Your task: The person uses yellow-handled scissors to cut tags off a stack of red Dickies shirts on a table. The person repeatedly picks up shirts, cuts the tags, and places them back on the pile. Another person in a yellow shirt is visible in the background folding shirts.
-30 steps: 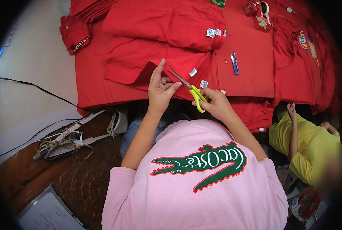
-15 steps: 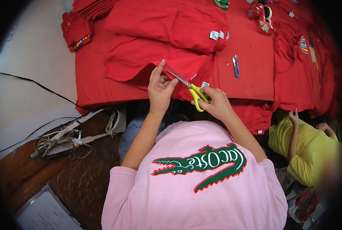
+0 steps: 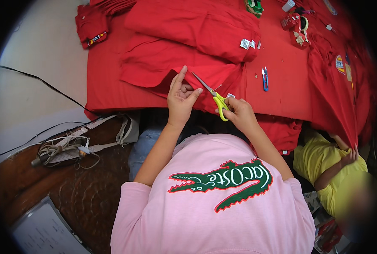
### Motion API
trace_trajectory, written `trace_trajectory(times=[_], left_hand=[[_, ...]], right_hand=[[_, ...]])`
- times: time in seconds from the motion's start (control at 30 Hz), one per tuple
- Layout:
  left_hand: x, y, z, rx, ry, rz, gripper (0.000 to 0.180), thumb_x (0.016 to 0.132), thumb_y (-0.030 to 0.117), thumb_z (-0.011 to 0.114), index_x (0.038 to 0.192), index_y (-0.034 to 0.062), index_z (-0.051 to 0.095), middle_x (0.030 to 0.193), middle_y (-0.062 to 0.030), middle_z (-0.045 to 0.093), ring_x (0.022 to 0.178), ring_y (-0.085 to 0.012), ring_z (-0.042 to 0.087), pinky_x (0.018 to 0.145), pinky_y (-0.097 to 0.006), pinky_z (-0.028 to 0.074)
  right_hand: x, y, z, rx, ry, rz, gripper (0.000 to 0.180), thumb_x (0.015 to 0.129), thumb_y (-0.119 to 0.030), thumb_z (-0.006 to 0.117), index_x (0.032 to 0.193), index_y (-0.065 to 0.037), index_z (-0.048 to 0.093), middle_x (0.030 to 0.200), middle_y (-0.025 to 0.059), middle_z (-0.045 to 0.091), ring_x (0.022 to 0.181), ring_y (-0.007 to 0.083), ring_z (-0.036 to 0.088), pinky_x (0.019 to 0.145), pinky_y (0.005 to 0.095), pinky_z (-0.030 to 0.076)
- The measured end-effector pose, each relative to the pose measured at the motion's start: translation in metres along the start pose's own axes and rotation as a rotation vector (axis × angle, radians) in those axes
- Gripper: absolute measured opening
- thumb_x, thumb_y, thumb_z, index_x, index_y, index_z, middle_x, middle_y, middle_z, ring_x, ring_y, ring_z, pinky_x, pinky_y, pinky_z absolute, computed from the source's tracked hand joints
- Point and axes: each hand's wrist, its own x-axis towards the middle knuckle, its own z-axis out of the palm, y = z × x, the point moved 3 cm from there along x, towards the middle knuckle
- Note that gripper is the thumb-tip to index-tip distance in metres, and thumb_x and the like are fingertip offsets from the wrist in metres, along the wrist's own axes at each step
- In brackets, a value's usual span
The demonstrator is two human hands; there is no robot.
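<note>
Scissors (image 3: 216, 97) with yellow-green handles are gripped in my right hand (image 3: 240, 115), fingers in and around the loops. Their blades look closed and point up and left over a red garment (image 3: 163, 63). My left hand (image 3: 181, 100) is at the garment's near edge, which is lifted off the table beside it. Its index finger points upward, the thumb reaches toward the blades, and the other fingers curl at the cloth, partly hidden. White labels (image 3: 245, 43) show at the right end of the folded red cloth.
Blue thread snips (image 3: 265, 79) lie on the red-covered table (image 3: 283, 95) to the right. Tape and small items (image 3: 302, 31) stand farther back. At right, a person in yellow (image 3: 328, 169) holds red cloth. Coiled cables (image 3: 61, 152) lie left, on a brown wooden surface.
The scissor blades, slightly parted before, now look closed. My left hand keeps its place at the cloth. The person in yellow has pulled red cloth toward themselves. The view has shifted slightly.
</note>
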Motion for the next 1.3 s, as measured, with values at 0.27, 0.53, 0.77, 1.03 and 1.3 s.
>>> trace_trajectory(times=[0.27, 0.53, 0.77, 1.03, 1.3], left_hand=[[-0.02, -0.015, 0.012, -0.175, 0.015, -0.123, 0.094, 0.085, -0.014, 0.076, 0.166, 0.0028, 0.03, 0.145, -0.0072, 0.052, 0.088, -0.0077, 0.058, 0.084, -0.024, 0.055], [-0.009, -0.071, -0.038, -0.329, 0.113, -0.329, 0.073, 0.104, 0.018, 0.067, 0.165, 0.0058, 0.03, 0.151, -0.0088, 0.05, 0.115, -0.0158, 0.062, 0.099, -0.033, 0.052], [0.05, -0.095, -0.189, -0.592, 0.622, 0.028, 0.059, 0.11, 0.04, 0.05, 0.157, 0.0053, 0.044, 0.158, -0.0133, 0.047, 0.141, -0.0281, 0.05, 0.12, -0.043, 0.038], [0.08, -0.09, -0.266, -0.414, 0.71, 0.049, 0.041, 0.103, 0.0, 0.057, 0.144, 0.0032, 0.056, 0.129, -0.0101, 0.064, 0.113, -0.019, 0.064, 0.102, -0.034, 0.052], [0.08, -0.094, -0.273, -0.437, 0.666, 0.058, 0.051, 0.095, -0.014, 0.06, 0.144, 0.0016, 0.055, 0.127, -0.0108, 0.064, 0.111, -0.0171, 0.065, 0.098, -0.03, 0.054]], right_hand=[[0.023, 0.002, 0.033, 0.707, -0.006, 0.312, 0.02, 0.096, -0.012, 0.08, 0.101, -0.003, 0.063, 0.08, -0.0025, 0.065, 0.074, 0.0041, 0.058, 0.067, 0.0242, 0.045], [0.032, 0.005, 0.036, 0.759, -0.066, 0.358, 0.025, 0.092, 0.0, 0.079, 0.104, -0.005, 0.058, 0.089, -0.0002, 0.066, 0.081, 0.0051, 0.059, 0.071, 0.0212, 0.046], [-0.009, 0.069, 0.032, 0.456, -0.035, 0.449, 0.026, 0.089, -0.002, 0.083, 0.098, -0.005, 0.058, 0.074, -0.0058, 0.055, 0.068, 0.0027, 0.046, 0.059, 0.0228, 0.035], [-0.007, 0.065, 0.018, 0.223, -0.017, 0.405, 0.025, 0.089, -0.003, 0.082, 0.1, -0.003, 0.059, 0.077, -0.0013, 0.06, 0.07, 0.0048, 0.049, 0.06, 0.0253, 0.037], [-0.005, 0.07, 0.024, 0.003, -0.005, 0.43, 0.023, 0.088, -0.002, 0.075, 0.107, 0.001, 0.062, 0.079, 0.0082, 0.064, 0.073, 0.013, 0.058, 0.067, 0.0316, 0.049]])
